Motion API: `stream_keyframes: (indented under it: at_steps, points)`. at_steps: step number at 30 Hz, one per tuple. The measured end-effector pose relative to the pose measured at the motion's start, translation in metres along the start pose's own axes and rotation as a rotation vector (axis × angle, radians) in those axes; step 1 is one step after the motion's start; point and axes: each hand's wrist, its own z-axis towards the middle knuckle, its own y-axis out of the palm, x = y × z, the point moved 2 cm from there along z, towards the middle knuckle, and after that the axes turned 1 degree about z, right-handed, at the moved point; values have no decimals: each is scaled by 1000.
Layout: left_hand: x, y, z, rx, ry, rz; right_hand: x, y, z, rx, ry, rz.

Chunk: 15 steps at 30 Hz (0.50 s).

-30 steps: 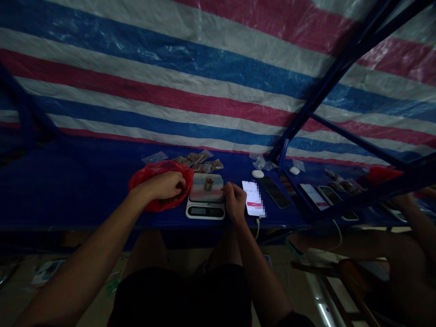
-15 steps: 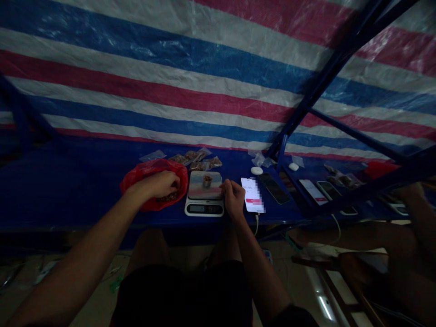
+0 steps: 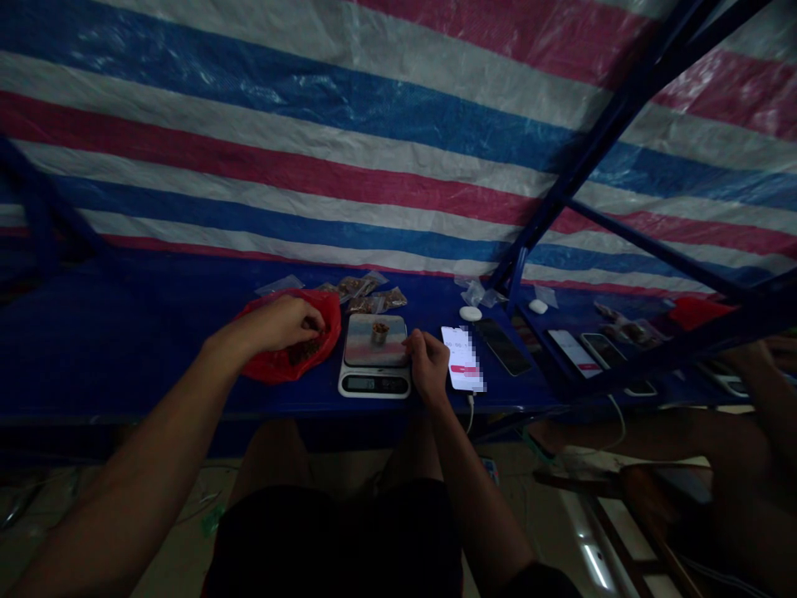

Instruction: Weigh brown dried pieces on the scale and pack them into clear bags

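Note:
My left hand reaches over a red plastic bag whose mouth gapes, with dark brown pieces inside. Its fingers are curled together, and what they grip, if anything, is hidden. To the right, a white digital kitchen scale carries a small metal cup filled with brownish bits. My right hand is closed in a pinch at the right edge of the scale's plate. Anything between those fingertips is too small to name.
Clear bags of brown pieces lie behind the scale. A lit phone on a white cable, a dark phone and a white oval case lie to the right. A blue metal frame divides off another person's arm.
My left hand has lifted slightly and drawn back left within the red bag, whose rim has folded inward. My right hand and the cup on the scale hold their places.

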Motion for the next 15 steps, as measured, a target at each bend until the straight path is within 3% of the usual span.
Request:
stream_keyframes:
  at_steps: [9, 15]
  points:
    - [-2, 8, -4, -83, -53, -106, 4, 0, 0, 3, 11, 1]
    - [-22, 15, -1, -67, -50, -123, 1, 0, 1, 16, 5, -4]
